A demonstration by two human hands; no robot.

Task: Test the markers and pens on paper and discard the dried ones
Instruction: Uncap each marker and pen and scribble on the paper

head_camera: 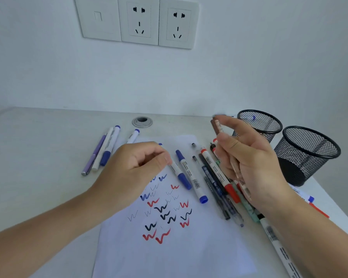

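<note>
Both forearms reach in from the bottom edge over a pale desk (48,141). Between them lies a white sheet of paper (129,247) covered with short zigzag test marks in blue, red, black and faint grey. Over the sheet's upper left part, the left hand (133,167) curls with thumb and forefinger pinched narrowly on the upper end of a blue-capped marker (179,173) that rests on the paper. Just beside it lies a second white marker with blue ends (191,177). To the right, the right hand (247,165) is raised above the desk, loosely closed around a slim patterned pen (237,173) held nearly upright, its forefinger and thumb spread apart above it. Under and beside that hand a cluster of pens and markers (217,177) lies along the paper's right edge, among them one with red ends. Left of the sheet, three more pens (102,151) lie side by side. Near the wall on the right stand two black mesh cups (307,155), close together, the farther one holding something blue. Wall sockets (139,21) sit above the desk.
</note>
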